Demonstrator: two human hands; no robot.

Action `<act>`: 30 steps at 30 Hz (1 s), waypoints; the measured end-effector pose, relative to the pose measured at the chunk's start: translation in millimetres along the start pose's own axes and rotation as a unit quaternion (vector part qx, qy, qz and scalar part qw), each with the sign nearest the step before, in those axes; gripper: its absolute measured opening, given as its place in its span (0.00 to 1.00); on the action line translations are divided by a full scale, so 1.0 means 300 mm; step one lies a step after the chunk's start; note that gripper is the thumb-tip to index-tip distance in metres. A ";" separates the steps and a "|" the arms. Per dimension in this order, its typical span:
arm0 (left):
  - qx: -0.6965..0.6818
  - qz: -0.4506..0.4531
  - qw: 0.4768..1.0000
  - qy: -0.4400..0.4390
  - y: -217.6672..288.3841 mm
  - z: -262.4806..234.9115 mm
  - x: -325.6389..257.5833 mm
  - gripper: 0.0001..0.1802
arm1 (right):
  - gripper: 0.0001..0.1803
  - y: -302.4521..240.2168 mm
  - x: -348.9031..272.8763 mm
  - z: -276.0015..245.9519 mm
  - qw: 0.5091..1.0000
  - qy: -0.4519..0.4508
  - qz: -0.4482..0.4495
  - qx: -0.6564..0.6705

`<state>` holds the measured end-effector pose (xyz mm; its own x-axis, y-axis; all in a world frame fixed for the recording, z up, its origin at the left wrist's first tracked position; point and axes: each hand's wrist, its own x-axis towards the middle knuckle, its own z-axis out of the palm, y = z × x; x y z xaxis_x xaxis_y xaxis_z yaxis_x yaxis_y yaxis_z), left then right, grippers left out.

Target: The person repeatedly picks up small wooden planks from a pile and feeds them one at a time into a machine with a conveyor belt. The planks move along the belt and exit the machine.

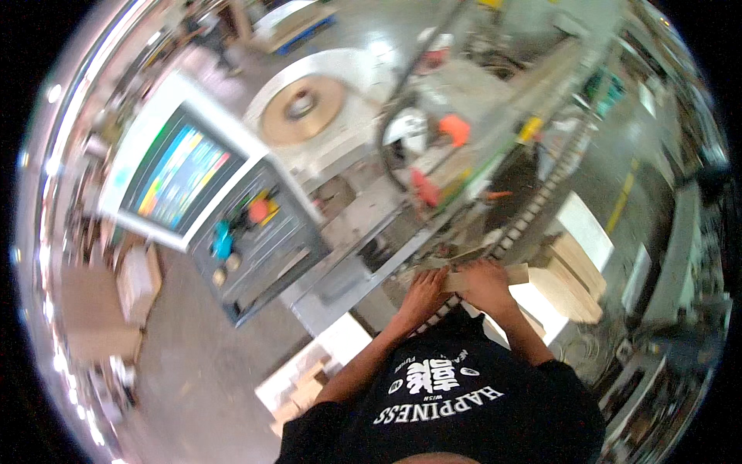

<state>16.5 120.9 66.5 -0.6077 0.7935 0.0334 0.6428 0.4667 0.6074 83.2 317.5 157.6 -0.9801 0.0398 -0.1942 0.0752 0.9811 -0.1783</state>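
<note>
Both my hands are close together at the near edge of a long machine, just in front of my body. My right hand [485,284] has its fingers closed over a short pale wooden strip [517,274], whose end sticks out to the right of it. My left hand [424,295] grips the strip's other end. Beneath my hands runs a segmented chain-like track [528,212], slanting away to the upper right. Blur hides the exact fingertip contacts.
A white control panel [185,174] with a lit screen, a red button [258,210] and a teal object [222,240] stands left. Wooden pieces [576,271] are stacked to the right; more blocks [308,387] lie lower left. A large round reel [302,108] sits beyond. A person [209,39] is far off.
</note>
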 end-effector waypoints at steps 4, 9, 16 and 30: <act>0.085 -0.109 0.987 0.076 -0.249 -0.065 -0.169 0.34 | 0.27 -0.138 0.049 -0.022 0.983 0.132 -0.039 0.117; 0.104 -0.221 0.955 0.168 -0.484 -0.120 -0.378 0.36 | 0.29 -0.177 0.091 0.098 0.963 0.009 -0.011 0.268; 0.194 -0.218 0.914 0.283 -0.530 -0.145 -0.267 0.33 | 0.38 -0.192 0.355 0.540 0.816 -0.111 0.030 0.567; 0.235 -0.133 0.919 0.287 -0.633 -0.210 -0.357 0.25 | 0.57 -0.438 0.548 0.465 0.413 -0.120 0.156 0.889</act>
<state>-69.8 -77.3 -2.4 -0.8322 0.3525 0.4279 0.4837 0.8389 0.2497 -62.1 168.6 14.6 -0.8414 -0.1186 -0.5273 0.4165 -0.7640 -0.4928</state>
